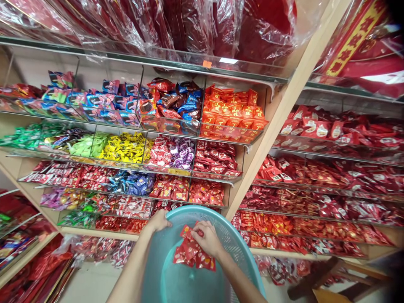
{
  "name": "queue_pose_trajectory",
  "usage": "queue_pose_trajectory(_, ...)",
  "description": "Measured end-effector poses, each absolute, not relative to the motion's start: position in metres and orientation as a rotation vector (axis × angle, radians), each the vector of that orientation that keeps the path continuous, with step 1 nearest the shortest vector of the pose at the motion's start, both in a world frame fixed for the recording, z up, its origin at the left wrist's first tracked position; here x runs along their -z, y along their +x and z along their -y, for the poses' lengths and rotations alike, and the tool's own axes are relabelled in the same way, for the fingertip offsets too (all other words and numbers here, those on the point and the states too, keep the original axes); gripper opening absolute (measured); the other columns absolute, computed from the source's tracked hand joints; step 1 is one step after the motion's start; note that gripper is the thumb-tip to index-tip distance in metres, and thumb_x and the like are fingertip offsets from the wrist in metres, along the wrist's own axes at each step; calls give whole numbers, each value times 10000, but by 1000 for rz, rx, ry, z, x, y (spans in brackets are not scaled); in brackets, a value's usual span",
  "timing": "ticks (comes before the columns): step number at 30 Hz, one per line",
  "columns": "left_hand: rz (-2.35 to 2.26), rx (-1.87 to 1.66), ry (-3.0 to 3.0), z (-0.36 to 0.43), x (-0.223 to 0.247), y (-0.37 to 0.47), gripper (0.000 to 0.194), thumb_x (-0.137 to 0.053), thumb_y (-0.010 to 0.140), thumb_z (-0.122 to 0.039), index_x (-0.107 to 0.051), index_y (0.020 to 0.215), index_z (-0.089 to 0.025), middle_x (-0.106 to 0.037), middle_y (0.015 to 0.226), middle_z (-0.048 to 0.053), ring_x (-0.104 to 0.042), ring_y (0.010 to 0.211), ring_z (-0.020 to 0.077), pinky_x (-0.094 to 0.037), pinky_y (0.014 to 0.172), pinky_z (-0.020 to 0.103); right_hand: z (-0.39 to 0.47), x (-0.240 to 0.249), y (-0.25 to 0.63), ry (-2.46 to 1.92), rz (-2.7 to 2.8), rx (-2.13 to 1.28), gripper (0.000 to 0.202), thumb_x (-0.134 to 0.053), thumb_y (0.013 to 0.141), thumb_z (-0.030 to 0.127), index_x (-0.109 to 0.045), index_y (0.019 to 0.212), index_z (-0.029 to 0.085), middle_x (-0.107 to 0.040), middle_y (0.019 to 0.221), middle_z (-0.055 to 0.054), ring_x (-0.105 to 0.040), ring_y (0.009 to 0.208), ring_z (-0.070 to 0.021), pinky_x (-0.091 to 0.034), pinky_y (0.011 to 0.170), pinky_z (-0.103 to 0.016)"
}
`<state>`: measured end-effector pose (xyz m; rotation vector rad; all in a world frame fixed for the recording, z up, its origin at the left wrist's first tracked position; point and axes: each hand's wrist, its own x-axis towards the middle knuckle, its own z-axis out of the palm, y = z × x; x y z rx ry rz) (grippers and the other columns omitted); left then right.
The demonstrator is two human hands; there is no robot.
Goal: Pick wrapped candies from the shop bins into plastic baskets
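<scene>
Snack-filled shelves, teal basket, red packets inside

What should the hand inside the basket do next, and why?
Maybe the right hand should gently let go: it seems to pinch one of the red packets, which are already inside the basket, and the left hand holds the basket.

- Yellow packets: well up and left of left hand
- Blue packets: nearer, just up-left of left hand
- Orange sticker: high above right hand
- Plastic-wrapped red goods: topmost, above both hands
- Dark wooden frame: low, right of right hand
</scene>
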<state>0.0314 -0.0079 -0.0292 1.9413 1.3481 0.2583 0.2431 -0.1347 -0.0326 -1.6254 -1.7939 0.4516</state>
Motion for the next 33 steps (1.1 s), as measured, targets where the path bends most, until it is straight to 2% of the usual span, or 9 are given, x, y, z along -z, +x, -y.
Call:
queue_pose_trajectory(6, -1318, -280, 1944, 4, 29, 36, 169, -609, 533, -227, -613, 677, -139, -608, 619, -27, -545, 581, 115, -360, 502, 170, 130, 29, 252, -1651, 1710, -361, 272, -412, 846, 332, -625, 735, 205, -619, 776, -26, -511, 781, -168, -342, 770, -301)
queue_pose_trajectory(17, -1256, -320, 1792, 3, 29, 62, 122, -593, 518, -183, -580, 630, -137, -575, 537, -42, -538, 516, 112, -387, 483, 185, 122, 20, 273, -1707, 1702, -369, 268, -408, 844, 295, -601, 682, 206, -608, 754, -27, -517, 774, -171, -341, 745, -286)
queue_pose_trajectory(22, -1264, -327, 1611, 4, 39, 69, 222, -602, 483, -188, -600, 694, -121, -590, 536, -39, -539, 503, 120, -406, 488, 201, 111, 28, 280, -1673, 1726, -428, 264, -415, 840, 283, -585, 653, 205, -606, 738, -20, -525, 765, -165, -342, 756, -282)
queue_pose_trajectory(28, -1228, -342, 1511, 6, 37, 69, 299, -659, 450, -273, -614, 699, -114, -590, 546, -30, -538, 520, 120, -416, 514, 215, 110, 26, 276, -1634, 1754, -490, 246, -413, 839, 256, -580, 665, 208, -603, 720, 2, -536, 761, -145, -308, 856, -298)
queue_pose_trajectory(33, -1150, -337, 1496, -4, 34, 66, 304, -676, 456, -330, -608, 660, -116, -580, 534, -30, -510, 486, 105, -421, 512, 226, 107, 29, 267, -1647, 1749, -481, 238, -416, 836, 265, -583, 675, 209, -601, 743, 0, -531, 768, -146, -323, 829, -292)
